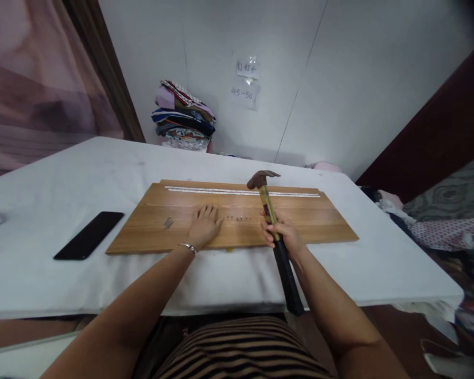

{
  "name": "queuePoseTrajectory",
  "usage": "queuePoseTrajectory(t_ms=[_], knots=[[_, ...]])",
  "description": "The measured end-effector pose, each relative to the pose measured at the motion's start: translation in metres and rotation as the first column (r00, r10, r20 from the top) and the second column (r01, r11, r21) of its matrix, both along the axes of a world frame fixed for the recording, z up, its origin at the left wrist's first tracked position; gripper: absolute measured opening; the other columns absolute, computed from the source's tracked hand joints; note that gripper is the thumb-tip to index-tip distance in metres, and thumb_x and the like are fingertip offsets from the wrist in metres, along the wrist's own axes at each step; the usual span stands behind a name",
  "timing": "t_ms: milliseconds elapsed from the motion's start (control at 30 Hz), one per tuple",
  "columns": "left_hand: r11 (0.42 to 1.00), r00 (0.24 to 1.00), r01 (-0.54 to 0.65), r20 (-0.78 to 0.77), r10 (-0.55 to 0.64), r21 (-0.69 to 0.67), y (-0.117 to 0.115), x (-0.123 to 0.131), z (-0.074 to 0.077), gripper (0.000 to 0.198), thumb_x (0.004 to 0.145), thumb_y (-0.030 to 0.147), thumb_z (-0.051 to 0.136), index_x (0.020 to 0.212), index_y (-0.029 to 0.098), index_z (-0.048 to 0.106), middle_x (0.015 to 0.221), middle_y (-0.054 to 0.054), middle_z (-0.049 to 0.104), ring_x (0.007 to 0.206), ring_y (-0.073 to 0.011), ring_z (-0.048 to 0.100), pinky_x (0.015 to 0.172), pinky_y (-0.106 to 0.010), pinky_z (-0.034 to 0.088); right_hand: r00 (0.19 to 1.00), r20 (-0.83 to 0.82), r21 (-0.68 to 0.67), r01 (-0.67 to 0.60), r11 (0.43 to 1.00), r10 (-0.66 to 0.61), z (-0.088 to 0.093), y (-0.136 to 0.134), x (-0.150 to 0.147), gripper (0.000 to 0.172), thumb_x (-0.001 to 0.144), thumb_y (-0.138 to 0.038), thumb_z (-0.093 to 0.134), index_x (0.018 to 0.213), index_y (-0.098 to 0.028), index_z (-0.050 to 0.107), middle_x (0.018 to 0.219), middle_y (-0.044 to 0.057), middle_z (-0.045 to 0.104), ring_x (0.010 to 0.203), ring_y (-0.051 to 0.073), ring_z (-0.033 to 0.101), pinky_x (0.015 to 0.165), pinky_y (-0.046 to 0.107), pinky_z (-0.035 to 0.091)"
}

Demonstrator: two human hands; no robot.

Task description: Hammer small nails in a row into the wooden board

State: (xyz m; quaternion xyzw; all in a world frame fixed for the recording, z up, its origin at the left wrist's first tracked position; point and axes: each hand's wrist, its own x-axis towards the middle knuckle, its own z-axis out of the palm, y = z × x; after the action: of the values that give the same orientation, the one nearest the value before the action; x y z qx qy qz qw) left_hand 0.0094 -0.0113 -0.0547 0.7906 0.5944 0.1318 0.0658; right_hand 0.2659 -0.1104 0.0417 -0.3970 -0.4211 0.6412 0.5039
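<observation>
A pale wall stands behind a table spread with a white tablecloth [229,281], with a stack of folded clothes [184,118] at the far left. The wooden board [240,231] lies across the middle of the cloth, two white strips [243,192] along its far part and a black smartphone [89,235] beside it on the left.

The right hand [286,234] is closed around the claw hammer [281,257] near mid-length, leaving most of the black grip free below; a hold lower down would likely give a fuller, steadier swing. The left hand [205,229] lies palm down, grasping nothing, on the board's near half, a sensible way to brace it. Its thumb sits just left of a row of small nails [239,218], so moving it farther left seems wise. Loose nails [168,223] lie farther left; how deep the row sits cannot be told.
</observation>
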Motion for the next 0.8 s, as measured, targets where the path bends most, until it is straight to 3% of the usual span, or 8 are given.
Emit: queuePoseTrajectory(t_ms=[133, 300, 400, 533, 633, 800], knots=[[1.0, 1.0, 0.009, -0.002, -0.009, 0.017, 0.0, 0.001, 0.001, 0.057, 0.107, 0.039, 0.042, 0.153, 0.013, 0.063, 0.168, -0.023, 0.056, 0.159, -0.0401, 0.046, 0.132, -0.061, 0.032, 0.996, 0.088, -0.119, -0.017, 0.993, 0.027, -0.007, -0.003, -0.004, 0.056, 0.072, -0.045, 0.085, 0.119, -0.025, 0.059, 0.062, -0.014, 0.045, 0.04, 0.008, 0.036, 0.034, 0.022, 0.026], [0.999, 0.999, 0.011, 0.038, -0.012, 0.037, -0.001, 0.001, 0.001, 0.055, 0.107, 0.038, 0.043, 0.15, 0.012, 0.065, 0.166, -0.025, 0.057, 0.158, -0.0409, 0.048, 0.13, -0.061, 0.034, 0.978, 0.2, -0.194, -0.022, 0.981, 0.062, -0.028, -0.009, -0.014, 0.052, 0.068, -0.05, 0.086, 0.1, -0.027, 0.053, 0.06, -0.014, 0.048, 0.038, 0.007, 0.037, 0.034, 0.021, 0.029], [0.999, 0.999, 0.007, 0.047, -0.009, 0.04, -0.001, 0.002, 0.001, 0.054, 0.106, 0.038, 0.044, 0.148, 0.012, 0.066, 0.164, -0.025, 0.059, 0.157, -0.0405, 0.048, 0.129, -0.059, 0.034, 0.968, 0.247, -0.186, 0.006, 0.983, 0.041, -0.031, -0.01, -0.018, 0.049, 0.069, -0.05, 0.083, 0.097, -0.028, 0.05, 0.057, -0.015, 0.048, 0.037, 0.007, 0.038, 0.034, 0.021, 0.03], [0.998, 0.998, -0.004, 0.065, 0.0, 0.055, 0.0, 0.002, 0.002, 0.049, 0.104, 0.038, 0.048, 0.143, 0.018, 0.07, 0.161, -0.021, 0.063, 0.153, -0.0378, 0.051, 0.127, -0.057, 0.037, 0.961, 0.275, -0.13, 0.052, 0.99, -0.014, -0.029, -0.011, -0.022, 0.059, 0.072, -0.05, 0.082, 0.118, -0.028, 0.053, 0.063, -0.014, 0.057, 0.037, 0.007, 0.039, 0.034, 0.021, 0.031], [0.998, 0.996, -0.007, 0.09, 0.002, 0.056, 0.001, 0.002, 0.002, 0.046, 0.103, 0.038, 0.049, 0.139, 0.02, 0.072, 0.158, -0.02, 0.066, 0.152, -0.0371, 0.053, 0.127, -0.056, 0.038, 0.962, 0.274, -0.144, 0.044, 0.989, -0.003, -0.03, -0.013, -0.023, 0.071, 0.073, -0.051, 0.083, 0.134, -0.028, 0.053, 0.062, -0.016, 0.054, 0.037, 0.008, 0.039, 0.035, 0.02, 0.03], [0.998, 0.996, -0.007, 0.093, 0.002, 0.059, 0.001, 0.003, 0.003, 0.044, 0.103, 0.037, 0.05, 0.137, 0.019, 0.073, 0.158, -0.02, 0.066, 0.151, -0.0375, 0.053, 0.127, -0.056, 0.037, 0.965, 0.26, -0.157, 0.031, 0.987, 0.011, -0.034, -0.014, -0.025, 0.075, 0.072, -0.051, 0.082, 0.137, -0.028, 0.053, 0.062, -0.016, 0.051, 0.037, 0.008, 0.039, 0.034, 0.02, 0.03]])
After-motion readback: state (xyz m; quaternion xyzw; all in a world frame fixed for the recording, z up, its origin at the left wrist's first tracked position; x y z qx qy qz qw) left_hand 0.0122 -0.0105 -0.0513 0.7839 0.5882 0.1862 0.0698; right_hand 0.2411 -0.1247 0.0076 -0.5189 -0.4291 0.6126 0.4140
